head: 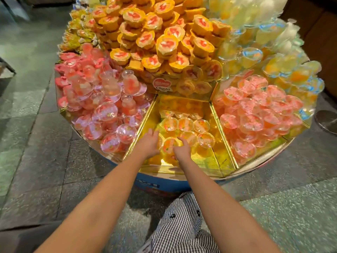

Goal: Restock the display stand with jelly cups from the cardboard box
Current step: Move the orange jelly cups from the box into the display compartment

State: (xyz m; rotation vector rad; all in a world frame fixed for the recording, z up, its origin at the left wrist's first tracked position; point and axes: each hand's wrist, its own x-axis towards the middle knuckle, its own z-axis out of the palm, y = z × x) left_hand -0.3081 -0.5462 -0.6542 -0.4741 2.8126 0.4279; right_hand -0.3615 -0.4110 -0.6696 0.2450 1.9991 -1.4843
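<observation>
Left hand (148,141): deep in the middle compartment, fingers stretched forward and close together, tips at the left side of the front cup; no clear grip to see.
Right hand (180,149): just beside the left one, fingers curled at the right rim of the same cup; pinching or only touching, cannot tell.
Front cup (170,146): between both hands, lid up, at the near edge of the cluster.
Jelly cups (185,126): small flat cluster in the middle compartment; clear round plastic, orange-yellow jelly, film lids with red print, lids mostly up.
Middle compartment (206,161): gold mirrored wedge of the display stand (164,183), long axis running away from the body toward the centre; near part bare.
Key relation: cluster straight ahead of both hands; bare floor nearer to the body and to the right, so right hand closer to the free space, left hand close to the left divider.
Neighbours: pink cups (102,110) on the left, pink-orange cups (255,115) on the right, both heaped much higher.
Cardboard box: not in view.
Progress, as judgement: compartment far from full.
</observation>
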